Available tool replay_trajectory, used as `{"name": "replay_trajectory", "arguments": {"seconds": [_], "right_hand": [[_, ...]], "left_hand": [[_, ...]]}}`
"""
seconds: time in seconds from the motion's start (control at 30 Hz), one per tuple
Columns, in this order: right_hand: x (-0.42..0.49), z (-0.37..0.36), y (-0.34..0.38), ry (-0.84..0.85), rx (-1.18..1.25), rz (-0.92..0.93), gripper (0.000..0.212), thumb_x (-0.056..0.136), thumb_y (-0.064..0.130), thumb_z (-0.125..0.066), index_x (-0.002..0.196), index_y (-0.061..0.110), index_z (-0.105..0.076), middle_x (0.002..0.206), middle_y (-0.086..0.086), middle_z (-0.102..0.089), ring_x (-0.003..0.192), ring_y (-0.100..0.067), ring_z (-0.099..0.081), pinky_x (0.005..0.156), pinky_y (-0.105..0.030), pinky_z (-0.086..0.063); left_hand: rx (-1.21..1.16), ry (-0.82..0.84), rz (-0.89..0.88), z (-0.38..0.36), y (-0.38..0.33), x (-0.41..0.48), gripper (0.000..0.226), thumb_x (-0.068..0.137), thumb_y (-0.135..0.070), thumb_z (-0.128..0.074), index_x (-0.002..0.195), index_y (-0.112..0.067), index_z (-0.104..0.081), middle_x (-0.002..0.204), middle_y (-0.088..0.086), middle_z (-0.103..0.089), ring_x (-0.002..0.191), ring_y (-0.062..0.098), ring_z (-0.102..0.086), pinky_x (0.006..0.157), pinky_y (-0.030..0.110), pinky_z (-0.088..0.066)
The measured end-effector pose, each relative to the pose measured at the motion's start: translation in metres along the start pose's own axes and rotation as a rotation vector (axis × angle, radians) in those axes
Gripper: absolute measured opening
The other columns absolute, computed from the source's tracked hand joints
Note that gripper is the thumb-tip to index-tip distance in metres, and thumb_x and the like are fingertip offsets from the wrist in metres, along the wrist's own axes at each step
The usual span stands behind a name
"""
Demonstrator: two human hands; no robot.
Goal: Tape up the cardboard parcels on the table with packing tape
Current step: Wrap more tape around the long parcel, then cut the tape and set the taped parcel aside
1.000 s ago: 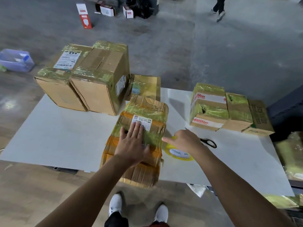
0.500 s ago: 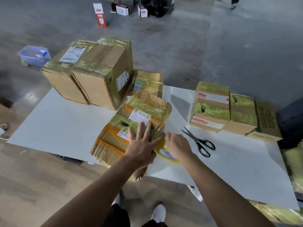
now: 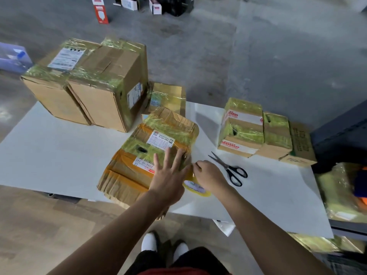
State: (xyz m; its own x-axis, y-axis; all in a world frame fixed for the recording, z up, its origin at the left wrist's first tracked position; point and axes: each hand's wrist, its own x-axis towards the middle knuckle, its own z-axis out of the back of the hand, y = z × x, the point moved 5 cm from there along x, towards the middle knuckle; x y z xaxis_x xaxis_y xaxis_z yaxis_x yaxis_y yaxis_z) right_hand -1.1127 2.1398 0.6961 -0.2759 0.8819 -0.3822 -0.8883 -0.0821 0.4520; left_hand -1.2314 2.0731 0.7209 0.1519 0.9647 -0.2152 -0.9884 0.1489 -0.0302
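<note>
Nearest the person, the left hand point(image 3: 168, 179) lies flat with fingers spread, pressing down on the flat, crumpled brown cardboard parcel banded with yellow-green tape point(image 3: 127, 175). A second ago this parcel pointed straight away from the person; now it sits turned at a slant across the near edge of the white table top point(image 3: 59, 155), so its right side faces the other hand. Just beside it, the right hand point(image 3: 210, 176) curls over the yellow roll of packing tape point(image 3: 196, 187) and has slid in until its fingertips meet the parcel's edge. I cannot tell whether they pinch a loose tape end. This looks like the start of a fresh band across the parcel. The move has uncovered the black-handled scissors point(image 3: 230, 169), lying open near the right hand. Farther off stand two big brown taped cartons point(image 3: 89, 86) and a row of small taped boxes point(image 3: 258, 132).
</note>
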Motion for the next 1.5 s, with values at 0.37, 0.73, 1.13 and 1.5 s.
{"name": "replay_trajectory", "arguments": {"seconds": [0.37,0.73,1.13,1.5], "right_hand": [[0.006,0.029,-0.028,-0.034,-0.147,0.058,0.031,0.103,0.031,-0.035,0.087,0.013,-0.055,0.099,-0.014,-0.067,0.098,-0.032,-0.061,0.071,-0.034,-0.039],[0.029,0.044,-0.156,0.066,-0.456,0.003,0.037,0.099,0.028,-0.049,0.131,0.009,-0.046,0.126,-0.012,-0.050,0.118,-0.029,-0.050,0.091,-0.036,-0.046],[0.046,0.029,-0.162,0.203,-0.424,0.221,0.030,0.099,0.027,-0.048,0.120,0.006,-0.053,0.116,-0.013,-0.058,0.107,-0.034,-0.061,0.084,-0.034,-0.048],[0.052,0.068,-0.070,0.422,0.040,0.568,0.024,0.088,0.015,-0.067,0.107,0.028,-0.060,0.077,0.012,-0.058,0.066,-0.005,-0.052,0.068,-0.024,-0.043]], "left_hand": [[-0.212,-0.091,-0.026,0.024,-0.051,0.022,0.053,0.099,-0.026,-0.040,0.150,-0.017,-0.034,0.162,0.012,-0.016,0.151,0.029,0.003,0.122,0.050,0.003],[-0.529,-0.343,0.194,0.024,-0.121,0.061,0.036,0.070,-0.010,-0.049,0.097,-0.009,-0.073,0.101,0.009,-0.069,0.109,0.033,-0.063,0.093,0.040,-0.052],[-0.600,-0.579,0.523,0.015,-0.124,0.041,0.023,0.083,-0.010,-0.047,0.090,-0.009,-0.069,0.090,0.008,-0.060,0.082,0.030,-0.055,0.067,0.034,-0.047],[-1.691,-0.457,1.364,-0.032,-0.082,-0.009,0.025,0.094,-0.023,-0.051,0.096,0.001,-0.054,0.064,0.004,-0.063,0.066,0.024,-0.059,0.058,0.031,-0.050]]}}
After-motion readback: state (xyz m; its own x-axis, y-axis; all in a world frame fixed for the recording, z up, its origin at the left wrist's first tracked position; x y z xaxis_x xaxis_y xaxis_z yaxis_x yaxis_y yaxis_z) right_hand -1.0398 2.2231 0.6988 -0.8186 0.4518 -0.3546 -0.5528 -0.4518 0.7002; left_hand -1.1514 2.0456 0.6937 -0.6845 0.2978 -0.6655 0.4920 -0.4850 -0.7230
